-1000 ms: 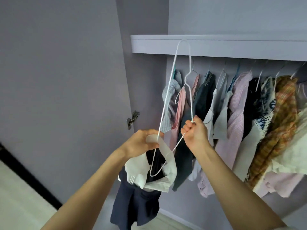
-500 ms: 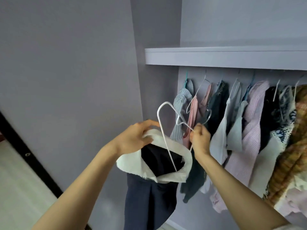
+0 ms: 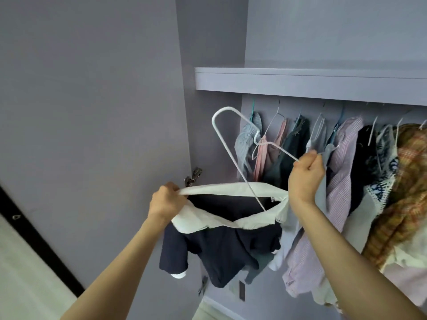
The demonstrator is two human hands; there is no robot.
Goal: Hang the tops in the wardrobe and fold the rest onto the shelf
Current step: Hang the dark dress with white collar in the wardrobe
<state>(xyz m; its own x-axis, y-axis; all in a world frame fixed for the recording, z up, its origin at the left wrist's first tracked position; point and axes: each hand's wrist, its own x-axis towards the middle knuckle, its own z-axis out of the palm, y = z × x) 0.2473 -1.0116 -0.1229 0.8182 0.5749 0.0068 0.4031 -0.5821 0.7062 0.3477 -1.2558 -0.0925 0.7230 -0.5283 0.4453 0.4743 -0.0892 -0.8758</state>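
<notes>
A navy top (image 3: 221,248) with a white collar (image 3: 231,221) hangs in front of the wardrobe. My left hand (image 3: 167,200) pinches the collar's left end and pulls the neck opening wide. My right hand (image 3: 305,174) grips a white wire hanger (image 3: 228,153) by one arm. The hanger is tilted, with its other arm reaching down through the neck opening into the top. Its lower end is hidden inside the fabric.
Several tops on hangers (image 3: 346,172) fill the space under the lilac shelf (image 3: 300,83), from a grey-blue one at left to a plaid one (image 3: 406,192) at right. The open wardrobe door (image 3: 92,135) stands at left, with a hinge (image 3: 193,176) beside my left hand.
The hanger has swung down from upright to tilted, with one arm now inside the neck opening. My left hand has pulled the collar out wide to the left. My right hand moved right.
</notes>
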